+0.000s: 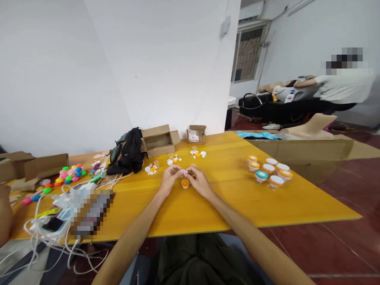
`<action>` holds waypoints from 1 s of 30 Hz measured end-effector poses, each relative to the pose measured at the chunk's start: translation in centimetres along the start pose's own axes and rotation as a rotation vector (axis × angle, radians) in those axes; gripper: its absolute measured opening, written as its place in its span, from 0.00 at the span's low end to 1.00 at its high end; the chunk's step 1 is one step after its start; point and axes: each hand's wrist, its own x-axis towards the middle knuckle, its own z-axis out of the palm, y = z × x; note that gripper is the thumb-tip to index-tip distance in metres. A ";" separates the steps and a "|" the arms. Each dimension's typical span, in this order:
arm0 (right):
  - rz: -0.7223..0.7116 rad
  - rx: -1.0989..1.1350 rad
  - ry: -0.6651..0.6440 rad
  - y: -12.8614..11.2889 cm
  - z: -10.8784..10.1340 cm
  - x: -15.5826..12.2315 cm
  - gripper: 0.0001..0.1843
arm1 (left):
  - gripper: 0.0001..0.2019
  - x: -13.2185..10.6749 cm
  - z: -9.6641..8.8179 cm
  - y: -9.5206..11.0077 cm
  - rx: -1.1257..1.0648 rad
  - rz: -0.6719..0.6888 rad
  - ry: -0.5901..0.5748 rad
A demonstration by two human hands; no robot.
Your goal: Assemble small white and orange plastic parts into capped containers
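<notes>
My left hand [170, 178] and my right hand [199, 180] meet over the middle of the yellow table [208, 213], fingertips pinched together on a small white part [183, 171]. An orange round lid [185, 183] lies on the table just below and between them. Beyond my hands lie scattered small white and orange parts [152, 169] and more such parts [197, 152].
Several small lidded cups [270, 170] stand at the right. Open cardboard boxes [158, 140] and a black bag [127, 152] sit at the back. Colourful round pieces [69, 174], white cables [44, 229] and devices crowd the left. A person [341, 87] sits far right.
</notes>
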 end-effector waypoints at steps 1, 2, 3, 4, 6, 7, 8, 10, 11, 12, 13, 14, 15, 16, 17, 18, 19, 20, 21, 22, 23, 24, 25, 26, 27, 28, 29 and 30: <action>0.001 -0.003 0.002 0.0 0.0 0.0 0.07 | 0.17 -0.1 0.0 0.1 0.003 0.005 0.003; 0.004 -0.007 0.001 0.0 0.0 0.0 0.07 | 0.16 -0.1 0.1 0.2 0.009 0.011 0.003; 0.008 -0.010 -0.001 0.0 0.0 0.0 0.06 | 0.16 -0.1 0.1 0.2 0.017 0.017 0.002; 0.013 -0.014 -0.002 0.1 0.0 0.0 0.06 | 0.16 -0.2 0.1 0.3 0.025 0.022 -0.003; 0.022 -0.021 -0.002 0.1 0.0 -0.1 0.06 | 0.15 -0.2 0.1 0.3 0.041 0.026 -0.012; 0.024 -0.024 -0.001 0.2 0.0 -0.1 0.06 | 0.15 -0.2 0.0 0.2 0.046 0.026 -0.013; 0.025 -0.026 0.003 0.2 0.1 -0.1 0.06 | 0.15 -0.1 0.0 0.2 0.049 0.024 -0.013; 0.025 -0.021 0.010 0.2 0.1 -0.1 0.07 | 0.16 -0.1 0.0 0.1 0.055 0.019 -0.013; 0.025 -0.015 0.012 0.2 0.1 -0.1 0.07 | 0.16 -0.1 -0.1 0.0 0.057 0.016 -0.016; 0.025 -0.008 0.012 0.2 0.1 -0.1 0.07 | 0.17 -0.1 -0.1 0.0 0.060 0.012 -0.023; 0.025 -0.001 0.010 0.1 0.1 -0.1 0.07 | 0.17 -0.1 -0.1 0.0 0.061 0.008 -0.031; 0.027 0.007 0.006 0.1 0.0 -0.1 0.07 | 0.17 -0.1 -0.1 0.0 0.061 0.005 -0.041; 0.028 0.013 0.004 0.1 0.0 -0.1 0.07 | 0.17 -0.1 -0.1 0.0 0.059 0.002 -0.048; 0.031 0.018 0.002 0.0 0.0 -0.1 0.07 | 0.16 -0.2 -0.1 0.0 0.055 -0.002 -0.054; 0.034 0.022 -0.001 0.0 0.0 0.0 0.07 | 0.16 -0.2 -0.1 0.0 0.050 -0.005 -0.060; 0.035 0.025 -0.002 -0.1 0.0 0.0 0.07 | 0.16 -0.2 -0.1 0.0 0.045 -0.007 -0.064; 0.033 0.026 -0.003 -0.1 0.0 0.0 0.07 | 0.16 -0.2 -0.1 0.1 0.040 -0.009 -0.068; 0.031 0.026 -0.004 -0.2 0.0 0.0 0.07 | 0.15 -0.3 0.0 0.1 0.036 -0.011 -0.074; 0.029 0.028 -0.004 -0.2 -0.1 0.0 0.07 | 0.15 -0.3 0.0 0.2 0.032 -0.010 -0.078; 0.028 0.030 -0.003 -0.3 -0.1 0.0 0.07 | 0.15 -0.3 0.0 0.2 0.029 -0.009 -0.081; 0.030 0.034 -0.002 -0.4 -0.1 0.0 0.07 | 0.15 -0.4 0.0 0.3 0.026 -0.008 -0.082; 0.034 0.040 0.000 -0.5 -0.1 0.0 0.07 | 0.14 -0.4 -0.1 0.3 0.025 -0.010 -0.084; 0.041 0.046 0.001 -0.5 -0.1 0.0 0.07 | 0.14 -0.4 -0.1 0.4 0.025 -0.013 -0.085; 0.051 0.054 0.001 -0.6 -0.1 0.0 0.08 | 0.14 -0.4 -0.1 0.4 0.026 -0.015 -0.087; 0.060 0.064 0.000 -0.6 -0.2 0.0 0.08 | 0.14 -0.4 -0.1 0.5 0.027 -0.017 -0.089; 0.069 0.074 -0.002 -0.6 -0.2 0.0 0.09 | 0.14 -0.4 -0.1 0.5 0.026 -0.018 -0.092; 0.078 0.085 -0.004 -0.6 -0.2 0.0 0.09 | 0.14 -0.4 -0.1 0.5 0.027 -0.017 -0.095; 0.086 0.094 -0.006 -0.5 -0.3 0.0 0.09 | 0.14 -0.4 -0.1 0.5 0.030 -0.013 -0.094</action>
